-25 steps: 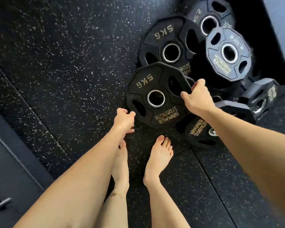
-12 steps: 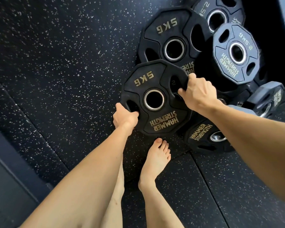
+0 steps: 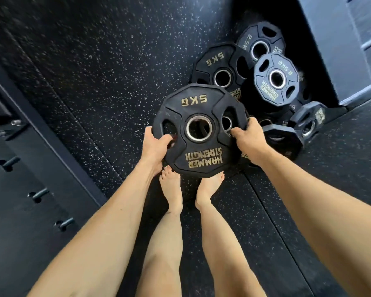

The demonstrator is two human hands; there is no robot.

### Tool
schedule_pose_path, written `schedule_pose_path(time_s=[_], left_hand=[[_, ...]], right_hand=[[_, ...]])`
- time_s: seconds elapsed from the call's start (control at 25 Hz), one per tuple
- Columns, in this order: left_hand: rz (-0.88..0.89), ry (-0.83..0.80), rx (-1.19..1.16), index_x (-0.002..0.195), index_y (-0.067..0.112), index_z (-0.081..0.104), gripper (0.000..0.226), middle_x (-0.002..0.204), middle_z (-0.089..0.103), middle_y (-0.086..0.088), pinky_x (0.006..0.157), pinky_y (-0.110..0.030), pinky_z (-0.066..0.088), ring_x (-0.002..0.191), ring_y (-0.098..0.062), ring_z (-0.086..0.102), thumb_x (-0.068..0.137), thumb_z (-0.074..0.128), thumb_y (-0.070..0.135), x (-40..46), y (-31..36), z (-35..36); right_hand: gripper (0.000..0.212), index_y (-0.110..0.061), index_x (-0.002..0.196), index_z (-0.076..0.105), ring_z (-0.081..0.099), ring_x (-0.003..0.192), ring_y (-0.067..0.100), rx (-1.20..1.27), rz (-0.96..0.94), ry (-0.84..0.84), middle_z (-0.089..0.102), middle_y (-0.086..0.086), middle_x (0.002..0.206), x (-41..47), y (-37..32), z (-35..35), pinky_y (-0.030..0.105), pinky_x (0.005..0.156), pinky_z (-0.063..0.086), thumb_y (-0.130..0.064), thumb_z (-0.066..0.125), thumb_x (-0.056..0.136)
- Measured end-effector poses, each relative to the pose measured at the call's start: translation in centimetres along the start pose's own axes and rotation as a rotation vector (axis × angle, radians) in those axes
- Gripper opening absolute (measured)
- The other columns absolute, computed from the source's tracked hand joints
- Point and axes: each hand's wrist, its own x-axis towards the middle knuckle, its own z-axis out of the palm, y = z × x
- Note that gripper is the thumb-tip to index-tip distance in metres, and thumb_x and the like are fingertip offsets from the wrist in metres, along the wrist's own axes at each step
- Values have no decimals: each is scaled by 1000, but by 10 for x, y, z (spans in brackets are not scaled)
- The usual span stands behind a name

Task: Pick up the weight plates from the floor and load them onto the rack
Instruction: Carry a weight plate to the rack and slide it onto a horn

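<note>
The 5 kg Hammer Strength plate [image 3: 198, 129] is off the speckled rubber floor [image 3: 94, 67], held flat-faced toward us above our bare feet [image 3: 171, 189], beside the pile of remaining plates [image 3: 274, 80]. We judge it dense, rigid and rubber-coated, so not slippery; its cut-out slots are the natural handholds. Our left hand [image 3: 155, 146] and right hand [image 3: 247, 137] each curl tightly through a slot and round the rim.

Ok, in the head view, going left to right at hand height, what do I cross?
Pegs on the dark panel → left hand → held 5 kg plate → right hand → upright plates on the floor.
</note>
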Motion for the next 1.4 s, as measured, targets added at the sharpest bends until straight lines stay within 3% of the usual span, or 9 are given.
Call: schedule_pose_path(time_s=[0.24, 0.36, 0.48, 0.6, 0.76, 0.96, 1.12, 1.28, 1.4], left_hand=[[158, 1, -62, 114, 15, 52, 36, 102, 66, -8, 68, -35, 57, 91, -23, 65, 83, 65, 2, -147, 82, -52], [247, -36, -141, 106, 15, 51, 32, 93, 66, -7, 64, -32, 57, 77, -18, 63, 83, 63, -3, -232, 115, -81], [349, -79, -227, 95, 17, 49, 26, 78, 60, -3, 52, -26, 46, 59, -13, 51, 84, 61, -3, -320, 139, -114], [395, -118, -355, 85, 22, 49, 14, 75, 54, -2, 54, -29, 37, 60, -14, 47, 85, 63, 19, -391, 150, -149], [454, -113, -443, 79, 23, 50, 29, 73, 56, -2, 51, -28, 35, 55, -14, 44, 97, 51, 46, -461, 140, -187], [559, 61, -593, 81, 20, 50, 32, 70, 57, -1, 49, -25, 34, 53, -11, 44, 100, 47, 46, -531, 104, -213], [557, 262, -753, 83, 21, 55, 32, 67, 62, 3, 56, -32, 40, 56, -14, 50, 98, 48, 49, -584, 61, -224], [546, 521, -956, 85, 25, 60, 32, 81, 65, -1, 79, -47, 51, 84, -27, 61, 94, 52, 55, -638, 0, -244], [568, 690, -1059, 84, 22, 54, 35, 84, 62, -5, 79, -46, 50, 86, -27, 60, 94, 51, 55, -679, -49, -269]], right_hand=[[24, -16, 104, 53, 62, 99, 23, 229, -63, 12, 65, 8, 109, -145, -67, -72, 38, 87, 52, -8, 62, 83], [26, -16, 102, 57, 63, 91, 20, 299, -129, 41, 67, 5, 102, -226, -90, -105, 33, 77, 52, -9, 63, 78], [33, -17, 103, 59, 65, 88, 21, 391, -200, 37, 69, 6, 99, -316, -110, -135, 33, 75, 52, -15, 63, 70], [27, -17, 101, 58, 64, 81, 17, 458, -299, 18, 67, 6, 94, -391, -116, -154, 32, 70, 54, -6, 64, 77], [28, -15, 105, 60, 65, 80, 19, 503, -436, -35, 67, 8, 94, -462, -122, -165, 29, 67, 57, -2, 65, 81], [10, -17, 86, 62, 64, 83, 26, 528, -535, -214, 67, 10, 88, -510, -130, -172, 41, 77, 54, -23, 68, 80], [25, -23, 86, 64, 69, 82, 7, 406, -681, -387, 74, -10, 84, -545, -138, -171, 28, 78, 56, -45, 57, 95], [37, -15, 85, 62, 62, 78, 15, 207, -815, -580, 66, 3, 82, -589, -137, -144, 34, 73, 52, -51, 58, 92], [35, -20, 79, 62, 61, 78, 18, 89, -895, -731, 66, 8, 82, -637, -128, -113, 38, 74, 52, -52, 59, 91]])
